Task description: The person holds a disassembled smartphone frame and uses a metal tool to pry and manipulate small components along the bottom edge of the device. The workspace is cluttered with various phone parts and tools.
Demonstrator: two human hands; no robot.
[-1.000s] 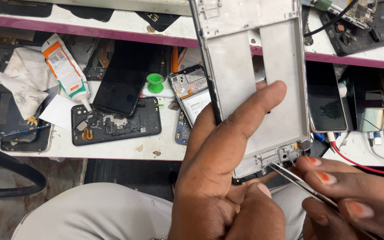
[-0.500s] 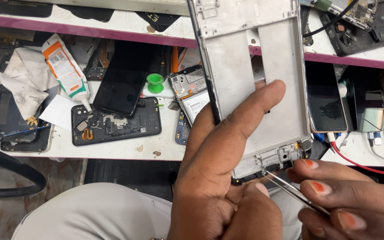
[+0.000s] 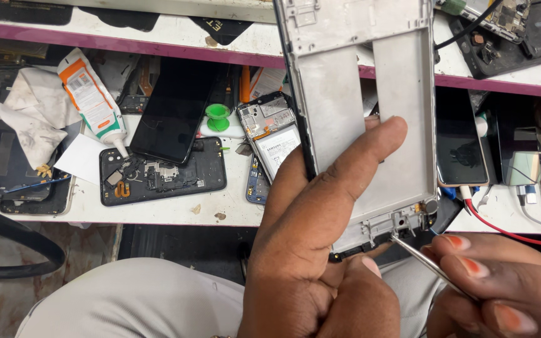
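Note:
My left hand (image 3: pixel 320 250) grips a bare silver phone frame (image 3: pixel 358 94) upright over my lap, forefinger stretched across its inner plate, thumb at the bottom edge. My right hand (image 3: pixel 502 288), at the lower right, pinches thin metal tweezers (image 3: pixel 424 260). Their tip touches the small parts along the frame's bottom edge (image 3: pixel 402 224). The frame's lower left corner is hidden behind my left hand.
The white workbench (image 3: pixel 170 209) holds a black phone screen (image 3: pixel 173 112), an opened phone back with parts (image 3: pixel 164 175), a glue tube (image 3: pixel 92 100), a crumpled cloth (image 3: pixel 29 122), a green suction cup (image 3: pixel 218 117), an opened phone with battery (image 3: pixel 270 141) and a red cable (image 3: pixel 502 228).
The tweezers' tip has shifted slightly right along the frame's bottom edge, and my right hand has drawn a little lower and to the right. The frame stays held the same way.

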